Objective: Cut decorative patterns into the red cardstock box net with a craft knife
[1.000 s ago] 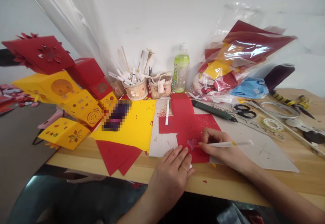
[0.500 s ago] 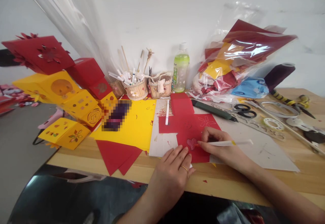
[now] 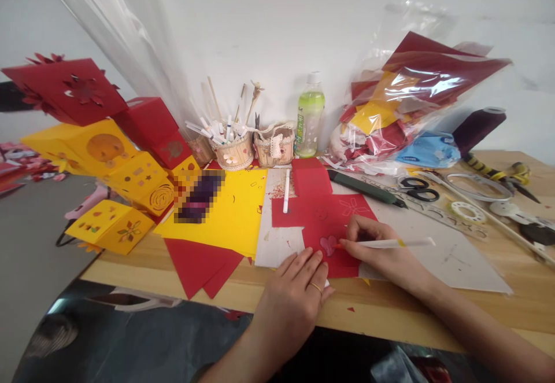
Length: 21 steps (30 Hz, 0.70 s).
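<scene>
On the table lies a red paper cutout (image 3: 312, 211) with a pink-filled heart (image 3: 328, 245) and a faint flower outline (image 3: 352, 207) drawn on it. My right hand (image 3: 375, 245) is closed in a writing grip around a white marker pen (image 3: 401, 243), its reddish tip at the heart's right edge. My left hand (image 3: 299, 284) lies flat across the paper's lower left part, fingers stretched out, a ring on one finger. A small white end of something pokes out under its thumb side; the rest is hidden. Beneath the cutout is a grey board (image 3: 455, 261).
Another white marker (image 3: 287, 191) lies behind the hands. Yellow sheets (image 3: 243, 209) and paper boxes (image 3: 110, 227) stand left. At the back are a pen basket (image 3: 234, 154) and a bottle (image 3: 310, 117). Right are a green cutter (image 3: 366, 188), scissors (image 3: 420, 189) and a plastic bag (image 3: 403, 99).
The marker tip has shifted very slightly along the heart's right edge. The left hand stays in place; the whole view has moved a touch.
</scene>
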{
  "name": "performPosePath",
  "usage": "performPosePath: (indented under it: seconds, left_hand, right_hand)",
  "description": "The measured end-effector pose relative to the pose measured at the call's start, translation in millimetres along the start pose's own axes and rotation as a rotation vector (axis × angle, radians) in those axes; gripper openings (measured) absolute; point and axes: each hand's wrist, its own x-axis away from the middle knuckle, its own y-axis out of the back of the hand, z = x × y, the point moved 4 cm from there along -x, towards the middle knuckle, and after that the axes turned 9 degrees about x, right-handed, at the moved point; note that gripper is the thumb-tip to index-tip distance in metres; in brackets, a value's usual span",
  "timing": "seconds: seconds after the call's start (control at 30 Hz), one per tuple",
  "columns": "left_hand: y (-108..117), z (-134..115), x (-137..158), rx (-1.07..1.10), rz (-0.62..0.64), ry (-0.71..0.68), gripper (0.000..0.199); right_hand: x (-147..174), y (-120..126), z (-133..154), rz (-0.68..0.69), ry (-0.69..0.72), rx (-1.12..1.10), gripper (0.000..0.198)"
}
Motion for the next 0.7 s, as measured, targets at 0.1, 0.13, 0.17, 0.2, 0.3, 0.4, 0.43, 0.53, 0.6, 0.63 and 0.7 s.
performPosePath:
  seconds: [0.1, 0.13, 0.17, 0.2, 0.3, 0.4, 0.43, 0.53, 0.6, 0.63, 0.7]
  left_hand:
    - [0.1, 0.1, -0.1, 0.003, 0.001, 0.004, 0.024]
    - [0.0, 0.0, -0.2, 0.005, 0.001, 0.003, 0.024]
    - [-0.2, -0.1, -0.3, 0.008, 0.003, 0.002, 0.025]
    - [-0.2, -0.2, -0.4, 0.01, 0.002, 0.002, 0.025]
    - [-0.6, -0.1, -0.4, 0.012, 0.003, 0.005, 0.025]
    - [-1.0, 0.0, 0.1, 0.005, 0.008, 0.003, 0.024]
    - [-1.0, 0.0, 0.3, 0.002, 0.006, 0.001, 0.024]
    - [-1.0, 0.1, 0.6, 0.001, 0.001, -0.002, 0.023]
    - [-0.9, 0.0, 0.4, 0.007, -0.005, 0.0, 0.023]
    - [-0.9, -0.1, 0.2, 0.011, -0.005, -0.001, 0.023]
    - [-0.6, 0.0, -0.1, 0.014, -0.008, 0.003, 0.024]
  right_hand:
    - [-0.3, -0.4, 1.4, -0.003, 0.003, 0.003, 0.026]
    - [-0.4, -0.2, 1.3, -0.006, 0.002, 0.003, 0.026]
    - [-0.4, 0.1, 1.0, -0.01, 0.001, 0.002, 0.026]
    - [-0.5, 0.4, 0.4, -0.014, -0.002, 0.001, 0.026]
    - [-0.5, 0.8, -1.7, -0.025, -0.003, -0.002, 0.025]
    - [-0.6, 0.1, -3.0, -0.026, 0.0, 0.002, 0.025]
    - [-0.7, 0.0, -3.2, -0.027, 0.0, 0.004, 0.025]
    - [-0.5, 1.0, -3.6, -0.041, -0.009, 0.005, 0.026]
    - [-0.2, 2.0, -3.6, -0.046, -0.016, 0.005, 0.027]
    - [-0.1, 2.3, -3.6, -0.045, -0.02, 0.006, 0.027]
    - [0.0, 2.3, -3.2, -0.039, -0.024, 0.009, 0.026]
